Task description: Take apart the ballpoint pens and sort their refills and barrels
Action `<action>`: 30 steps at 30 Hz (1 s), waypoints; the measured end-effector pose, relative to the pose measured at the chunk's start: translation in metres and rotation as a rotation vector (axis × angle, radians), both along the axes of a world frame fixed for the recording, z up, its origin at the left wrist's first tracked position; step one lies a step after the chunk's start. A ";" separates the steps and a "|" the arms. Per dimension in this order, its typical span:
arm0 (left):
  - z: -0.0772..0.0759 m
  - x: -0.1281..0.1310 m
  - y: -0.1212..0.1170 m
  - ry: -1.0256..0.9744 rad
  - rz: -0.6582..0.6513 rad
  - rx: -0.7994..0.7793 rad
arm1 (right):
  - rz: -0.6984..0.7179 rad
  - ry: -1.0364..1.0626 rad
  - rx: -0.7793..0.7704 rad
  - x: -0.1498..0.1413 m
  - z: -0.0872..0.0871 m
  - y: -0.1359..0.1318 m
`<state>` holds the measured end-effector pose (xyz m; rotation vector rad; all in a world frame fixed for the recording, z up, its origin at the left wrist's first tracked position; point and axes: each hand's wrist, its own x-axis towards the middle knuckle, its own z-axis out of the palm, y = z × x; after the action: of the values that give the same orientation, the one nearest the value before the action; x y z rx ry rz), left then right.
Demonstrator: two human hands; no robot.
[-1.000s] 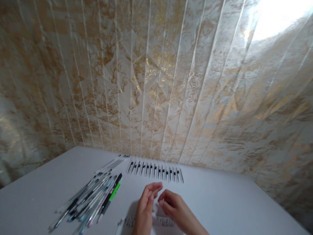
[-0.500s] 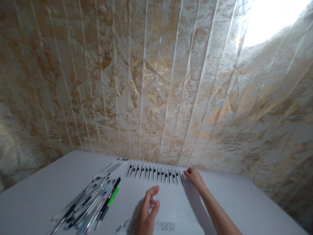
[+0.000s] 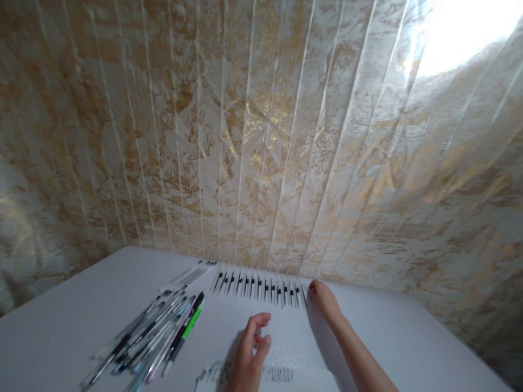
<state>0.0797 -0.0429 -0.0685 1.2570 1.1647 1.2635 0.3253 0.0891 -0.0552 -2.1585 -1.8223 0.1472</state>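
My right hand (image 3: pixel 323 299) reaches to the far right end of a neat row of clear pens with black tips (image 3: pixel 257 286) near the wall. Its fingers are curled together right at the last pen; whether they pinch it is hidden. My left hand (image 3: pixel 250 354) rests near the table's front with fingers loosely curled, holding nothing that I can see. It lies on a printed sheet or clear packet (image 3: pixel 281 373). A loose heap of pens (image 3: pixel 151 335), one with a green barrel (image 3: pixel 191 321), lies to the left of that hand.
The white table (image 3: pixel 73 310) stands against a wall draped in shiny gold-and-white fabric (image 3: pixel 261 136). Bright light glares at the upper right corner. A few thin pens or refills (image 3: pixel 188 274) lie between the heap and the row.
My right hand left its place beside the left hand and stretched forward to the right end of the pen row. The left hand stayed near the front, fingers curling slightly.
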 end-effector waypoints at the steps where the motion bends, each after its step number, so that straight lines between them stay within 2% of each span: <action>1: 0.000 0.000 0.000 0.004 0.002 0.002 | 0.012 -0.002 0.010 0.000 0.000 -0.002; 12: -0.001 0.001 0.002 -0.021 0.013 0.029 | 0.086 0.083 0.099 -0.003 -0.009 -0.004; 21: 0.003 0.000 0.000 -0.017 0.025 0.021 | 0.078 0.245 0.137 0.000 -0.010 0.007; 30: 0.005 0.002 -0.001 -0.034 0.041 0.006 | 0.087 0.358 0.199 -0.002 -0.013 0.007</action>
<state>0.0815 -0.0443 -0.0633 1.2164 1.1685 1.3146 0.3233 0.0960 -0.0682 -1.7855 -1.6484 0.3334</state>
